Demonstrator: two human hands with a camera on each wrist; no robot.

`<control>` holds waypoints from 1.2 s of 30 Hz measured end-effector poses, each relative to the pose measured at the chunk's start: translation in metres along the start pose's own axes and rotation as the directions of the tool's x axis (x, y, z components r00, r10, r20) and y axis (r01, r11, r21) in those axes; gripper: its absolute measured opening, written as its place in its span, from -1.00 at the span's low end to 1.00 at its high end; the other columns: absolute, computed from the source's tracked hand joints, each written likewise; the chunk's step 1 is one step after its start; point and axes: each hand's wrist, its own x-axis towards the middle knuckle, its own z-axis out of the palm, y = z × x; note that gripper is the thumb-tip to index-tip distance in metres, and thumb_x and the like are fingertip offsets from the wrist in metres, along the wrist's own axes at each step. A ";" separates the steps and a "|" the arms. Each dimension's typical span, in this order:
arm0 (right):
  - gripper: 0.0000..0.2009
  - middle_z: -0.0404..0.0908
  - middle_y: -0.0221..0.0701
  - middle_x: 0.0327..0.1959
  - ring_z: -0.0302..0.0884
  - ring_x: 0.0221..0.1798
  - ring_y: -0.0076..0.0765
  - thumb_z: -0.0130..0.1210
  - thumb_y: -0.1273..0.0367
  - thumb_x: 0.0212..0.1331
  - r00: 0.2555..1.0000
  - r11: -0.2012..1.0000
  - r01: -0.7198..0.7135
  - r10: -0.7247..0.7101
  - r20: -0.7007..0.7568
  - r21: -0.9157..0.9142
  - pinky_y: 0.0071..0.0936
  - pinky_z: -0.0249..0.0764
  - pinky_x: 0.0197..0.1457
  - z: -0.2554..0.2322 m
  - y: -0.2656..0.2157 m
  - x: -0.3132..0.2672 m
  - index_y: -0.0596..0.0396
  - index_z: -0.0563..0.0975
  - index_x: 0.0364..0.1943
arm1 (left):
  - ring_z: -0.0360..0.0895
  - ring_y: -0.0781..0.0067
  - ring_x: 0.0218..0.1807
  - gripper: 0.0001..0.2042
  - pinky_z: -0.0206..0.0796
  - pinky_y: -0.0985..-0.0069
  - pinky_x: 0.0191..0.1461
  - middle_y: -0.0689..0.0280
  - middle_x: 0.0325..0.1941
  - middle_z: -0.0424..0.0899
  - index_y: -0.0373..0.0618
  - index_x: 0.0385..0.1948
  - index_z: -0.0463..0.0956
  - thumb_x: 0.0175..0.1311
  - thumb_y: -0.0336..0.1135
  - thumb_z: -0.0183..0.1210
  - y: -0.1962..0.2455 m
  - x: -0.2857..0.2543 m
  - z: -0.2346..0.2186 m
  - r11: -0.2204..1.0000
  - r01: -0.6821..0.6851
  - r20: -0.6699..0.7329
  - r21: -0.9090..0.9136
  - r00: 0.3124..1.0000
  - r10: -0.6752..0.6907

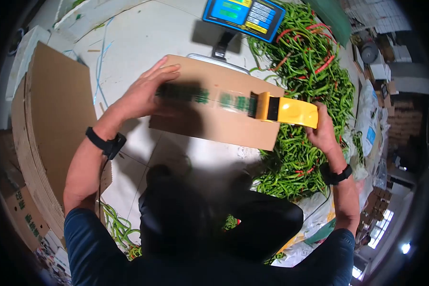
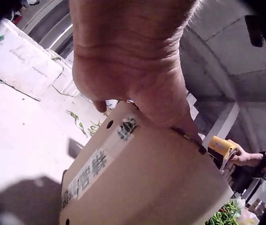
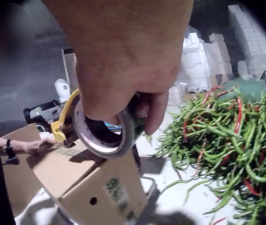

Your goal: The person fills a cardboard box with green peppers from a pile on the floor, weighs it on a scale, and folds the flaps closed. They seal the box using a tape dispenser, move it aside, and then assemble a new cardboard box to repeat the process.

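A cardboard box lies in front of me, with green-printed tape along its seam. My left hand rests against its left end, the visible fingers fairly straight over the edge. In my right hand is a yellow tape dispenser, its front end at the seam near the box's right end. The right wrist view shows the tape roll on the dispenser, with the fingers curled round it. In the left wrist view, the left hand spans the box's upper end.
A large heap of green and red chili peppers spreads over the floor on the right. Behind the box stands a scale with a blue display. Flattened cardboard sheets lean at the left, and plastic bags lie at the far right.
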 end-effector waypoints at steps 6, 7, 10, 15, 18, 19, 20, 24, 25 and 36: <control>-0.46 0.53 0.02 -0.13 0.53 -0.08 0.29 0.16 0.54 -0.01 0.994 0.993 -0.111 0.112 0.018 -0.051 -0.06 0.49 -0.05 -0.022 0.051 -0.035 0.16 0.26 0.12 | -0.16 0.10 0.62 -0.11 -0.10 0.18 0.60 0.26 0.50 0.22 -0.01 0.30 0.31 -0.24 -0.19 0.54 0.011 0.002 -0.004 0.995 0.091 0.071 0.050 0.993 -0.094; -0.47 0.53 0.03 -0.13 0.53 -0.07 0.29 0.16 0.53 0.00 0.992 0.992 -0.124 0.124 0.039 -0.010 -0.05 0.49 -0.05 -0.016 0.059 -0.037 0.17 0.25 0.12 | -0.16 0.10 0.62 -0.11 -0.10 0.18 0.60 0.26 0.50 0.22 -0.01 0.30 0.31 -0.24 -0.19 0.54 0.013 0.003 -0.004 0.995 0.084 0.079 0.054 0.993 -0.088; -0.47 0.53 0.04 -0.12 0.53 -0.06 0.30 0.17 0.53 0.01 0.989 0.990 -0.137 0.136 0.053 0.031 -0.05 0.49 -0.03 0.011 0.069 -0.042 0.16 0.25 0.13 | -0.19 0.08 0.62 -0.11 -0.12 0.16 0.60 0.26 0.51 0.20 0.00 0.31 0.30 -0.22 -0.14 0.52 0.017 0.004 -0.005 0.991 0.122 0.101 0.057 0.987 -0.128; -0.50 0.56 0.01 -0.10 0.57 -0.03 0.19 0.18 0.48 0.07 0.974 0.935 -0.154 0.198 -0.109 0.320 -0.15 0.51 0.04 0.105 0.100 -0.056 0.21 0.29 0.13 | -0.20 0.02 0.62 -0.07 -0.24 0.08 0.60 0.15 0.54 0.13 -0.11 0.37 0.21 -0.07 0.12 0.40 0.024 0.009 -0.009 0.975 0.098 0.149 0.201 0.980 -0.129; -0.52 0.58 -0.04 -0.06 0.61 0.02 0.01 0.22 0.38 0.13 0.931 0.775 -0.176 0.332 -0.154 0.607 -0.24 0.51 0.10 0.191 0.098 -0.054 0.21 0.35 0.13 | -0.26 -0.04 0.62 -0.07 -0.41 -0.02 0.59 0.06 0.57 0.02 -0.20 0.41 0.11 0.08 0.20 0.26 0.044 0.012 0.018 0.803 0.089 0.069 0.589 0.985 -0.160; -0.49 0.59 -0.05 -0.04 0.61 0.04 -0.03 0.25 0.34 0.13 0.917 0.775 -0.174 0.352 -0.186 0.608 -0.26 0.51 0.11 0.208 0.086 -0.047 0.21 0.35 0.14 | -0.23 -0.06 0.61 -0.08 -0.50 -0.11 0.57 0.03 0.57 0.00 -0.22 0.43 0.08 0.13 0.22 0.19 0.057 0.018 0.029 0.717 0.082 0.044 0.692 0.987 -0.155; -0.47 0.59 -0.06 -0.03 0.60 0.05 -0.06 0.28 0.30 0.13 0.903 0.774 -0.176 0.373 -0.213 0.609 -0.27 0.51 0.11 0.220 0.079 -0.045 0.21 0.35 0.15 | -0.23 -0.06 0.61 -0.08 -0.50 -0.11 0.57 0.03 0.57 0.00 -0.22 0.43 0.08 0.13 0.22 0.19 0.069 0.034 0.041 0.713 0.058 0.063 0.699 0.988 -0.143; -0.33 0.51 0.01 0.09 0.53 0.13 0.10 0.29 0.25 0.09 0.953 0.834 -0.098 0.236 -0.191 0.543 -0.19 0.46 0.21 0.190 0.078 -0.045 0.21 0.28 0.26 | -0.07 -0.10 0.56 -0.07 -0.34 -0.15 0.55 -0.05 0.50 0.09 -0.36 0.39 0.09 0.09 0.14 0.26 0.127 0.092 0.117 0.775 -0.222 0.315 0.592 0.949 0.032; -0.29 0.47 0.04 0.13 0.48 0.19 0.13 0.28 0.26 0.07 0.969 0.848 -0.115 0.210 -0.130 0.517 -0.18 0.42 0.26 0.174 0.077 -0.044 0.22 0.23 0.30 | -0.06 -0.11 0.55 -0.05 -0.30 -0.14 0.54 -0.08 0.48 0.10 -0.40 0.37 0.10 0.08 0.14 0.28 0.142 0.113 0.132 0.823 -0.241 0.285 0.515 0.953 0.100; -0.24 0.48 -0.16 0.14 0.52 0.14 0.05 0.34 0.32 0.02 0.989 0.880 0.042 -0.102 0.103 0.473 -0.20 0.49 0.21 0.097 0.059 -0.010 0.00 0.21 0.36 | -0.12 -0.25 0.55 -0.08 -0.35 -0.20 0.54 -0.17 0.47 0.04 -0.43 0.35 0.07 0.06 0.04 0.29 0.186 0.158 0.196 0.875 -0.099 0.071 0.473 0.995 0.074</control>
